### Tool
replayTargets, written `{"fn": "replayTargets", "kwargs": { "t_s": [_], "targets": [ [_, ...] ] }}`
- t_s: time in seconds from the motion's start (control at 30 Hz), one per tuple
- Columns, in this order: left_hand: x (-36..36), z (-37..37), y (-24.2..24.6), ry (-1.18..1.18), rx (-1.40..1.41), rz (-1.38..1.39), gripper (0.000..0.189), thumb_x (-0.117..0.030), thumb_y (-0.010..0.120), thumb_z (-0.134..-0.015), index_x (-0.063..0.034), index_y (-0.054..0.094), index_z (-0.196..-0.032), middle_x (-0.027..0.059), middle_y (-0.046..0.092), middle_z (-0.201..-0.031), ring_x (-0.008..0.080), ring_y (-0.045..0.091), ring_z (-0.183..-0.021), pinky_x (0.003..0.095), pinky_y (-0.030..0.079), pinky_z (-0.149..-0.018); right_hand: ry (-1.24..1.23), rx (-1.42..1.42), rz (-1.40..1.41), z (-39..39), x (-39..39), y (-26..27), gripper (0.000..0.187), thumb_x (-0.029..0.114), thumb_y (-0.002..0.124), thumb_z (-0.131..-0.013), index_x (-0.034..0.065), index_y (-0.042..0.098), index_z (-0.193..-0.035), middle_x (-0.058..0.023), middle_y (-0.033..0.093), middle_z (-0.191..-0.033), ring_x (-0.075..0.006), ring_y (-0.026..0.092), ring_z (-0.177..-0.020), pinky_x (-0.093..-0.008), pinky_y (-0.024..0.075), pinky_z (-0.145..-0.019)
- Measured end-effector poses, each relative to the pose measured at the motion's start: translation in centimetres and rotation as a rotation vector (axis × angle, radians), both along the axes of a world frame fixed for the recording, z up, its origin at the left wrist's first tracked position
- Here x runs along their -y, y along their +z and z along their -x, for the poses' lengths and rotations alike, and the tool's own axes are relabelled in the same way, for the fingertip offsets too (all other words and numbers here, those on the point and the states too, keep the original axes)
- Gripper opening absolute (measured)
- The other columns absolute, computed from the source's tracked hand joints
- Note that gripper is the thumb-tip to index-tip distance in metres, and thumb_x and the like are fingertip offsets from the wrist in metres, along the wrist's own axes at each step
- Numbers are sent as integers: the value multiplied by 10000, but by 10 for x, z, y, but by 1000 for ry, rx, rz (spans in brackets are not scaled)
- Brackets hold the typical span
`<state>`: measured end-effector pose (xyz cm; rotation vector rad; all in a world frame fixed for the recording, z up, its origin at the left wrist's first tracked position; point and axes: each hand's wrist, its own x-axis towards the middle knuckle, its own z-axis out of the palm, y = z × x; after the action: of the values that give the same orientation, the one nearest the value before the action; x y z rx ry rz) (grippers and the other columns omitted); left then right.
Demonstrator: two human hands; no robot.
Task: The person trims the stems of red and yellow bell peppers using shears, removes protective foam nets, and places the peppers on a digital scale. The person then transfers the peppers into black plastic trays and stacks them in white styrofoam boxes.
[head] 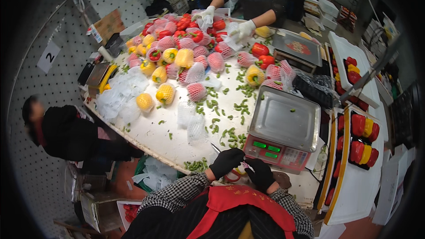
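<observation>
My left hand (227, 162), in a black glove, is close to the table's near edge, with a pointed metal blade (215, 147) sticking out past its fingers. My right hand (260, 173), also black-gloved, is just beside it below the digital scale (284, 119). Between the hands shows something small, white and pink; what it is and which hand holds it I cannot tell. Red scissor-like handles (232, 176) lie under the left hand. Cut green pepper stems (196, 165) are strewn over the white table (149, 139). Yellow bell peppers (165, 93) in foam nets and white foam nets (196, 127) lie farther off.
Red and yellow peppers (184, 58) are heaped at the back, where a co-worker's white-gloved hands (245, 30) work. A second scale (297, 48) stands back right. Foam boxes with packed peppers (363, 139) are at right. Another person (73, 132) is at left, beyond the table edge.
</observation>
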<state>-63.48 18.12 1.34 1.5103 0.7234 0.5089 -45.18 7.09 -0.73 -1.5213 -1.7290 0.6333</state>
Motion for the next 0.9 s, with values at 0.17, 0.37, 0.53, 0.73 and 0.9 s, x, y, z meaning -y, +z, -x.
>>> {"fn": "replayTargets", "kwargs": {
  "t_s": [0.17, 0.37, 0.53, 0.73, 0.9],
  "targets": [
    [-10, 55, -9, 174, 15, 146, 228, -135, 585, -976, 12, 657, -1135, 53, 672, -1025, 123, 671, -799, 270, 551, -700, 251, 414, 265, 44, -33, -28, 605, 213, 671, -838, 78, 466, -1391, -181, 626, -1056, -370, 632, -961, -469, 528, -819],
    [-45, 96, -22, 429, 21, -57, 176, -109, 645, -946, -4, 676, -1083, 109, 706, -949, 197, 700, -830, 314, 564, -710, 203, 439, 570, 66, -46, -27, 711, 160, 640, -815, 93, 370, -1469, -248, 564, -1253, -428, 629, -1050, -499, 530, -856],
    [-121, 144, -28, 707, -259, -607, 171, -133, 675, -908, -31, 694, -1044, 153, 693, -1005, 306, 687, -900, 363, 544, -787, 94, -145, 696, 68, -66, -45, 673, 322, 708, -841, 44, 455, -1400, -231, 627, -1210, -388, 613, -1123, -421, 510, -904],
    [-255, 211, -38, 879, -547, -829, 334, -205, 705, -849, -66, 668, -1151, 130, 658, -1134, 311, 613, -1078, 412, 481, -947, 323, -80, 346, 65, -71, -61, 514, 362, 652, -929, -34, 579, -1249, -244, 620, -1205, -399, 597, -1113, -420, 488, -931],
    [-343, 226, -33, 636, -1086, -510, 815, -435, 684, -870, -125, 330, -1535, 233, 516, -1386, 367, 544, -1248, 450, 432, -1053, 150, -190, 708, 59, -78, -22, 529, 308, 726, -876, -18, 583, -1267, -208, 645, -1179, -364, 643, -1014, -409, 524, -858]
  ]
}}
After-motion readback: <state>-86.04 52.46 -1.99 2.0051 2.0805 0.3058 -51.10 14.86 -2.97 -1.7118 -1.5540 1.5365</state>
